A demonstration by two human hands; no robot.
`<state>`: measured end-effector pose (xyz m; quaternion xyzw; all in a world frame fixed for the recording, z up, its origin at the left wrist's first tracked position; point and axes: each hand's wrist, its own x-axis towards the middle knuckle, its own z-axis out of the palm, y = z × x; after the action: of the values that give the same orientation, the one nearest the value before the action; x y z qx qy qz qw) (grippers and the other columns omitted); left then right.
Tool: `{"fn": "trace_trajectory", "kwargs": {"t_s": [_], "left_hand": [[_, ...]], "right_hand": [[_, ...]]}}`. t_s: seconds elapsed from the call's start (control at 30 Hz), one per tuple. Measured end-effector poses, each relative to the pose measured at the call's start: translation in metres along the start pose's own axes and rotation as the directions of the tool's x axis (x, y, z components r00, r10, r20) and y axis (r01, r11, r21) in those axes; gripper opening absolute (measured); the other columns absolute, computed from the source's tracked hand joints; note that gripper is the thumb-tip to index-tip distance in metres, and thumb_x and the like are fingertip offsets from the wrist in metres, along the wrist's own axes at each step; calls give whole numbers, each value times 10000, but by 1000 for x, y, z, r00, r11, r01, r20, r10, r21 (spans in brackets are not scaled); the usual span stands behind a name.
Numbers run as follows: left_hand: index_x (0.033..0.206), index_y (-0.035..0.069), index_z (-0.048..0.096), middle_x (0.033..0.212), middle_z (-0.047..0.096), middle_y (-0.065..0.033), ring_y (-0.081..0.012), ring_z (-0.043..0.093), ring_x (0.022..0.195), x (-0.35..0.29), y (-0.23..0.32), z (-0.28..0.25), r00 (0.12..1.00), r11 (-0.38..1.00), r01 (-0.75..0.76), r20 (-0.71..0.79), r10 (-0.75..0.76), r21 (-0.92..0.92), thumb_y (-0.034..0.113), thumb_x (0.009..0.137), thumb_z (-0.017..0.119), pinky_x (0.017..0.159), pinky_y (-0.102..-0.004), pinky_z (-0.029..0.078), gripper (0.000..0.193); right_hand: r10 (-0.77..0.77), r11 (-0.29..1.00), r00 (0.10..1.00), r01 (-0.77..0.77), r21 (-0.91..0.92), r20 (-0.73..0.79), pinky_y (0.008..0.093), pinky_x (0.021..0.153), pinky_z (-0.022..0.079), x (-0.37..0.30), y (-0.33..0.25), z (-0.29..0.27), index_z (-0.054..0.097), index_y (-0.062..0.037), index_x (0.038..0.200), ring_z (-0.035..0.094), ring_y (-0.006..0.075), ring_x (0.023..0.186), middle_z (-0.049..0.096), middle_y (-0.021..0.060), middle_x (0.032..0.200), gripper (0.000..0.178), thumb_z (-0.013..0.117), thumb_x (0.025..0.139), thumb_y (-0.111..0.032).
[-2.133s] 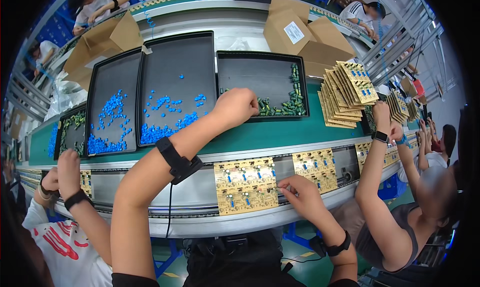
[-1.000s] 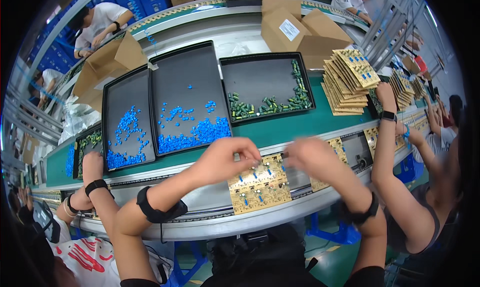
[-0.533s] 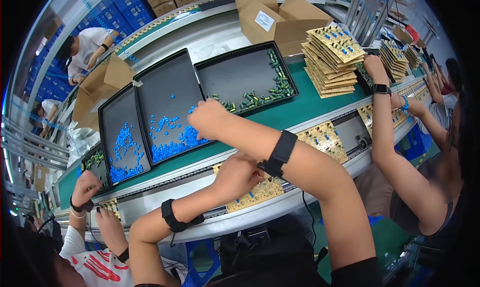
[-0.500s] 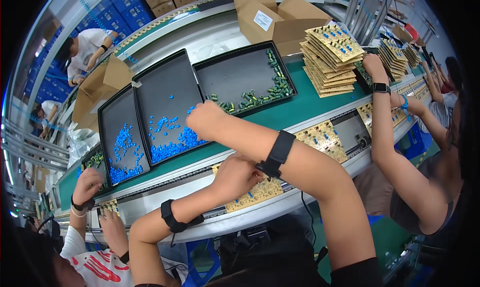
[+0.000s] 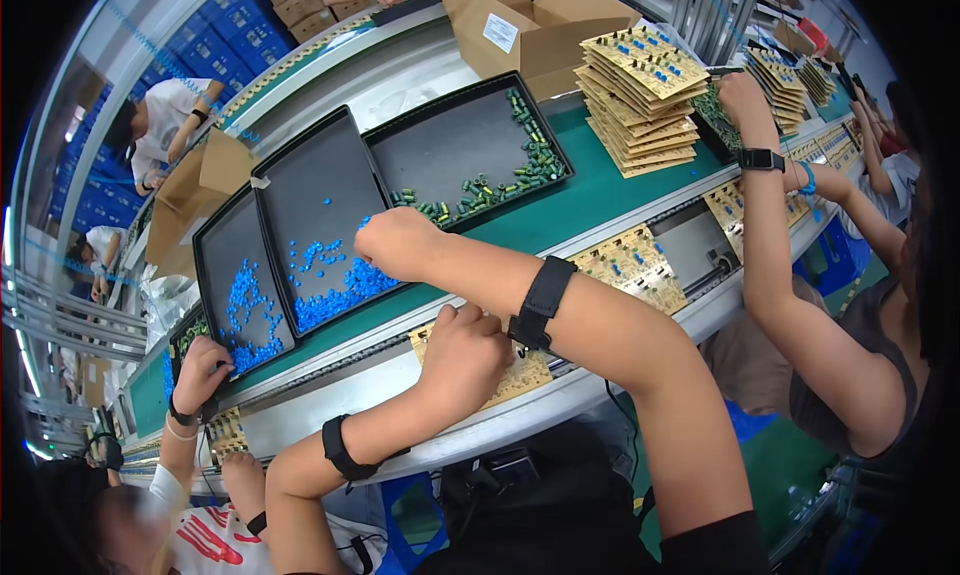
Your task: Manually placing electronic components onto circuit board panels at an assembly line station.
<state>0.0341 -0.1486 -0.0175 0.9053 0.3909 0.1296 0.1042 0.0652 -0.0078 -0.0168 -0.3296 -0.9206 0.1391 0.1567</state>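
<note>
My right hand (image 5: 397, 243) is curled at the right edge of the middle black tray (image 5: 315, 165), over a heap of small blue components (image 5: 345, 293). Its fingertips are hidden, and I cannot make out what they hold. Closer to me, my left hand (image 5: 465, 363) is closed above a tan circuit board (image 5: 527, 373) on the conveyor rail. My right forearm passes just beside its bent fingers, and whatever is in them does not show.
A right-hand black tray (image 5: 440, 145) holds green cylindrical components. Another tray (image 5: 230, 235) has more blue ones; a co-worker's hand (image 5: 202, 367) reaches its near edge. Stacked boards (image 5: 640, 100) and an open carton (image 5: 540, 35) stand behind. A co-worker's arm (image 5: 765, 205) is at right.
The head view has shifted slightly. The left co-worker's hand has moved to the blue parts at the left tray's edge. My hands stay in about the same places.
</note>
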Motion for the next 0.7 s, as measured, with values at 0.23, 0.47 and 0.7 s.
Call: {"fn": "trace_trajectory", "kwargs": {"t_s": [0.23, 0.47, 0.7], "left_hand": [[715, 93, 685, 779, 589, -35, -233, 519, 878, -5, 5, -11, 1000, 1000, -9, -12, 9, 26, 115, 702, 639, 694, -368, 342, 52], [852, 87, 689, 872, 627, -74, -275, 544, 893, -1, -12, -44, 993, 998, 60, -106, -61, -17, 106, 747, 653, 705, -390, 368, 112], [760, 45, 666, 719, 616, -149, -334, 591, 721, -11, -54, -84, 944, 934, 329, -22, -329, 140, 204, 799, 646, 637, -442, 442, 165]], "right_hand": [[-64, 995, 993, 57, -81, -98, 407, 675, 538, 2, -4, 1, 691, -71, 748, 668, 313, 791, 675, 139, 775, 106, 592, 726, -40], [-46, 999, 990, 42, -33, -134, 423, 689, 514, 9, 0, 8, 680, -73, 788, 645, 325, 803, 658, 136, 825, 137, 579, 704, -35], [141, 943, 863, 32, 331, -485, 376, 610, 538, 12, 3, 21, 683, -24, 742, 679, 286, 712, 652, 157, 674, 87, 602, 729, -55]]}}
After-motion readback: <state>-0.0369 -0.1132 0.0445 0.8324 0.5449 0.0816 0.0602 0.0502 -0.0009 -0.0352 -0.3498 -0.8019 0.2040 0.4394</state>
